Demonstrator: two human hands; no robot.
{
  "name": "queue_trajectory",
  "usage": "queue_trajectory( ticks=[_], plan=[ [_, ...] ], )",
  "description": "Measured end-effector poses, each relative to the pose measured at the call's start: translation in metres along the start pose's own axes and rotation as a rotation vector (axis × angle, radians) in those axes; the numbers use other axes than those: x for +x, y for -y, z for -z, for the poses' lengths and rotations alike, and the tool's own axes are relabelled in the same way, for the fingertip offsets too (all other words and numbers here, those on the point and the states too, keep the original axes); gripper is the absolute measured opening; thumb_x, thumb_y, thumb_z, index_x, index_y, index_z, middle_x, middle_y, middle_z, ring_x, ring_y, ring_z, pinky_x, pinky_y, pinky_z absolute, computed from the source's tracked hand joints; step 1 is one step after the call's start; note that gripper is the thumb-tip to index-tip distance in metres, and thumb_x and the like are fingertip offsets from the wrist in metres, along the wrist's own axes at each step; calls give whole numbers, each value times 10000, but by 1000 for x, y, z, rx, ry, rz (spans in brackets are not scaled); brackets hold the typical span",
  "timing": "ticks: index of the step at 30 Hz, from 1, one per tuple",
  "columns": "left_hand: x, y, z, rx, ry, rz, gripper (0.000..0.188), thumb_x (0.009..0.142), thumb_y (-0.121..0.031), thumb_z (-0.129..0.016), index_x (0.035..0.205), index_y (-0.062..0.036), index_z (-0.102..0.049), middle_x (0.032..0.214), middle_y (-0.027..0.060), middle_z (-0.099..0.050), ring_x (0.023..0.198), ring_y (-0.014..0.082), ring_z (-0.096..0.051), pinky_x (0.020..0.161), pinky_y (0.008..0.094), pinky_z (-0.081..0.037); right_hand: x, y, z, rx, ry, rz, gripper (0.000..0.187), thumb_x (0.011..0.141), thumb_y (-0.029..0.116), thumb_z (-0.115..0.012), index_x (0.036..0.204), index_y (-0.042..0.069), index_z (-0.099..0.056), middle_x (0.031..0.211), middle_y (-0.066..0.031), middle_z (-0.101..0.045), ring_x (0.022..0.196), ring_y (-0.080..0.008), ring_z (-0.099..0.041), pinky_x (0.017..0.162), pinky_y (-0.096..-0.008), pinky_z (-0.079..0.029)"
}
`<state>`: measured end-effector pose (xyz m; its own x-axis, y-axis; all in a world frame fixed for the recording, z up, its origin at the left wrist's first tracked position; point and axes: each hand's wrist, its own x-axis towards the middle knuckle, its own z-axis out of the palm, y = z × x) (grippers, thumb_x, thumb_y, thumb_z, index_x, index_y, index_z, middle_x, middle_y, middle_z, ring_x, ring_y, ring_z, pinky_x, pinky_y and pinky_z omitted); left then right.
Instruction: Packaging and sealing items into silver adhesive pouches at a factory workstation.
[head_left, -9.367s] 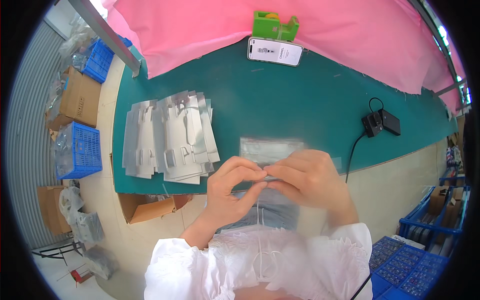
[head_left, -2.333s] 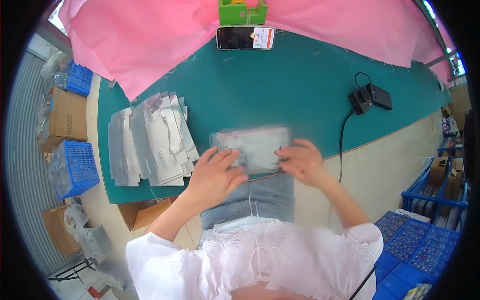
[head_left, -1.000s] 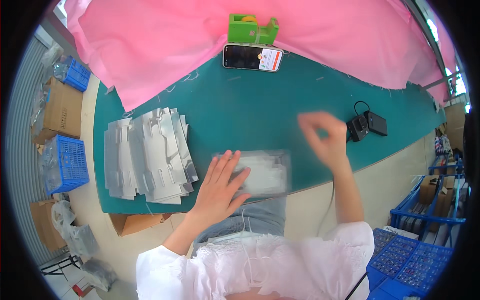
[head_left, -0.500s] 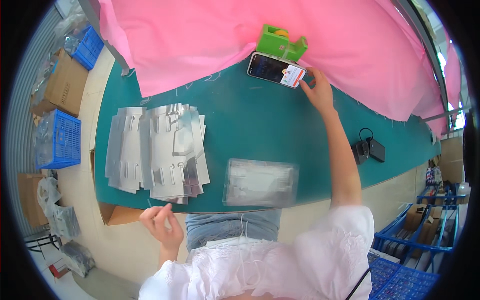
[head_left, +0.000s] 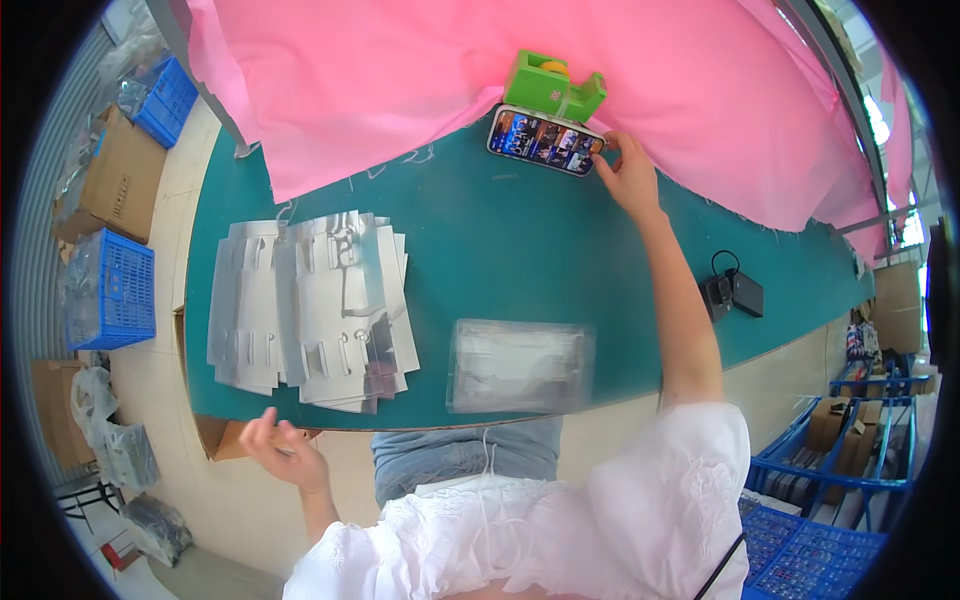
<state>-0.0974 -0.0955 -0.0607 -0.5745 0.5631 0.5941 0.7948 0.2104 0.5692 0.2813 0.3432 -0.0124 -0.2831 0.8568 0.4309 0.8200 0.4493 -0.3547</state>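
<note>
Left hand [head_left: 285, 455] shifted leftward; phone [head_left: 545, 142] shows colourful tiles.

We see a phone [head_left: 545, 141] on the far side of the green table [head_left: 480, 240], set crosswise, its right end angled slightly nearer, its lit screen showing small pictures. By the near edge we have a flat, clear plastic packet [head_left: 521, 367]; to its left, overlapping silvery-white sheets [head_left: 318, 318] lie in uneven piles.

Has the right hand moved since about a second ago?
Yes: forward, judged against the phone. The right hand, then well short of it, is now at its right end.
</note>
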Motion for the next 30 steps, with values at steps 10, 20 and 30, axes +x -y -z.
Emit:
queue_trajectory(
  ticks=[10,20,30],
  plan=[
    [66,95,16,-295,-462,627,313,997,-156,-447,1285,-56,-521,1185,70,-495,987,163,-497,872,307,-425,-2,11,5,-22,76,-96,390,810,244,-699,1135,93,-544,1046,-83,-606,668,-213,-605,659,-379,-501],
    [81,70,-5,-202,-539,542,310,1021,-176,-384,1241,-42,-557,1270,106,-498,1142,214,-508,985,331,-397,-6,6,10,-135,125,-50,480,817,249,-693,1232,96,-505,1124,-120,-591,801,-247,-621,713,-396,-501],
    [77,90,-11,108,-482,288,308,1005,-175,-431,1227,-11,-567,1237,148,-520,1110,235,-499,925,332,-414,0,22,12,-183,179,-110,490,820,281,-684,1241,110,-499,1193,-131,-559,1012,-348,-614,795,-449,-513]
  ],
)
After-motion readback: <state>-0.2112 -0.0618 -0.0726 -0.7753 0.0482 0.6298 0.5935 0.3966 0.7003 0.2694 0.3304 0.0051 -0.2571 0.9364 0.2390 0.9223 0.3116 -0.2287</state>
